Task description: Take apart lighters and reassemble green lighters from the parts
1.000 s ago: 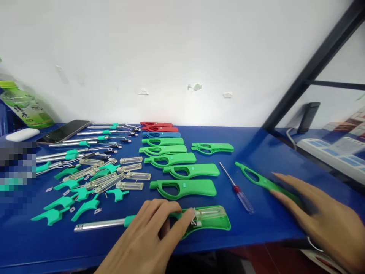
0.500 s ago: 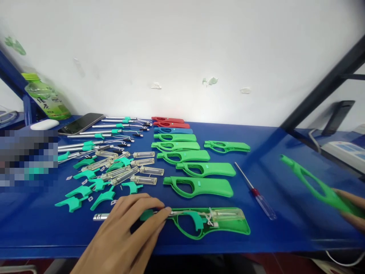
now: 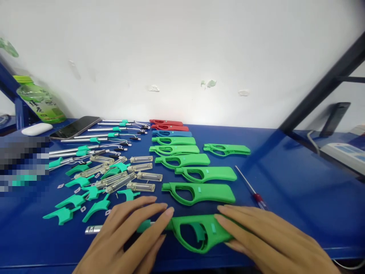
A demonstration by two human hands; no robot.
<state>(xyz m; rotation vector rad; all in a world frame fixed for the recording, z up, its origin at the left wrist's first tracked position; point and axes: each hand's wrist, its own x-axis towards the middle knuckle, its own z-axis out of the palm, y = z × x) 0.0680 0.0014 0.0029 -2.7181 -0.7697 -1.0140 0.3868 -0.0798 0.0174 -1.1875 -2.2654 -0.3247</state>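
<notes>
So the green handle [image 3: 212, 238] is at the bottom of the frame, a bit right of center, with both hands right on it. Neither one's really nearer: the left hand [image 3: 112, 239] has the narrow neck, the right hand [image 3: 268, 238] covers the fat end, and the loop with its teal trigger [image 3: 199, 231] shows between them.

Left fingers are bent and a little apart up top, and the tips look like they're pinching the neck from the far and near sides. Right fingers lie close together over the fat end, with a fingertip poking out at the near edge, so it looks like a grip too. How hard either one's squeezing, can't tell.

Long axis goes pretty much straight across the frame, hand to hand. Skinny end points left: the metal tube [image 3: 94, 229] pokes out past the left hand toward the lower left. From the left fingertips the body lies to the right; from the right ones it lies to the left. The next handle [image 3: 216, 193] sits just above, about parallel, also nose-left.
</notes>
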